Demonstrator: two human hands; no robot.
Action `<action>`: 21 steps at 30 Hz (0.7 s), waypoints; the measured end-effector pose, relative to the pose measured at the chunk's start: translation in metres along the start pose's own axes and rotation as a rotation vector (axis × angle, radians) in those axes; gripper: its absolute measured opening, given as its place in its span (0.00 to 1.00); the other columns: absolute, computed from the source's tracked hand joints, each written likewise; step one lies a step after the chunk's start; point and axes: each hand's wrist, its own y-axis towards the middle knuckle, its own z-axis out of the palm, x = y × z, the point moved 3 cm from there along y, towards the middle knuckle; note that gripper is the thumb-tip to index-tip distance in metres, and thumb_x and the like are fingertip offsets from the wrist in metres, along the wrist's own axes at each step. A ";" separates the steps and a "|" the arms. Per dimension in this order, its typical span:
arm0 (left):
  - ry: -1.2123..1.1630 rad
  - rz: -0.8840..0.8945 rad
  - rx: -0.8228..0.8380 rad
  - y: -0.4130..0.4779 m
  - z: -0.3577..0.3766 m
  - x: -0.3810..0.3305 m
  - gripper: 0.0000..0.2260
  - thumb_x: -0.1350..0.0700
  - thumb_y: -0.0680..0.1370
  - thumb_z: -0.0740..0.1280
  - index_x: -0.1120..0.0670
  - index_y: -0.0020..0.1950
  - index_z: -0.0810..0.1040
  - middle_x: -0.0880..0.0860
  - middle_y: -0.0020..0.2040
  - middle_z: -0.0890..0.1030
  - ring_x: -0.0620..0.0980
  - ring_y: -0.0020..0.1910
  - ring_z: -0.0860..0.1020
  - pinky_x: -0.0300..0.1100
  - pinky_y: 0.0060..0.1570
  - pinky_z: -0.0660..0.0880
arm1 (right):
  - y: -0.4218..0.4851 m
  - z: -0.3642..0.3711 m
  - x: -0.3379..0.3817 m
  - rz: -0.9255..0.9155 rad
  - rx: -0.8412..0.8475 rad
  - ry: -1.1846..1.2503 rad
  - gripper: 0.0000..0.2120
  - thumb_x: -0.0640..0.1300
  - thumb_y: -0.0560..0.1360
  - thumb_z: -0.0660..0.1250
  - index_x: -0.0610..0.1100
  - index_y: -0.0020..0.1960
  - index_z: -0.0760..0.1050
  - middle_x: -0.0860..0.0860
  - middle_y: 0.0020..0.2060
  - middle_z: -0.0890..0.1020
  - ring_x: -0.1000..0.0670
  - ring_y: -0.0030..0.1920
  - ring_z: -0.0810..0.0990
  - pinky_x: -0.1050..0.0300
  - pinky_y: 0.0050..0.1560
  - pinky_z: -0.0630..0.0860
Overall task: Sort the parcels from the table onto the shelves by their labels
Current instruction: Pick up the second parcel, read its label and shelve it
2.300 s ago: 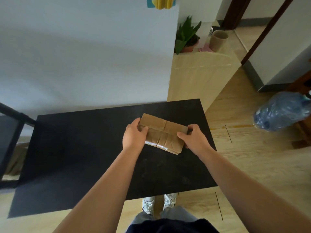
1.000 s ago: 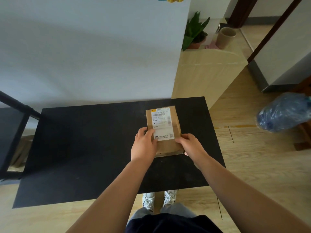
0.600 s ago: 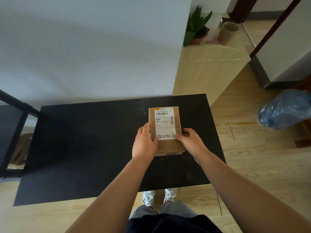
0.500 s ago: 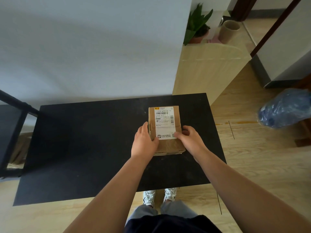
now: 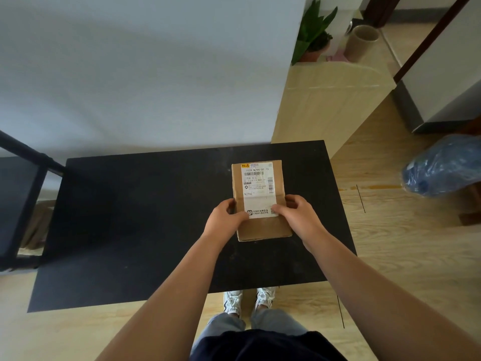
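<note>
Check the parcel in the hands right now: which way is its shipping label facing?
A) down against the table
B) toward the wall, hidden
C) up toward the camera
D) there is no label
C: the white label lies on the top face of the parcel, barcode and print visible, between the left hand and right hand.

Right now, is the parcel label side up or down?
Up. The white label faces the camera on the parcel, held between the left hand and right hand.

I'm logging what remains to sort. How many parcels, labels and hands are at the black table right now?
Parcels: 1, the brown parcel on the black table
Labels: 1, the white label on its top
Hands: 2, the left hand and right hand, gripping its sides
Total: 4
</note>
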 end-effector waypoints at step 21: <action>-0.491 0.288 -0.023 -0.090 -0.064 -0.053 0.30 0.45 0.68 0.75 0.49 0.67 0.71 0.53 0.62 0.82 0.52 0.58 0.83 0.44 0.52 0.81 | -0.106 -0.020 0.052 -0.325 -0.027 0.438 0.16 0.49 0.76 0.71 0.45 0.60 0.73 0.51 0.52 0.84 0.54 0.53 0.83 0.62 0.47 0.76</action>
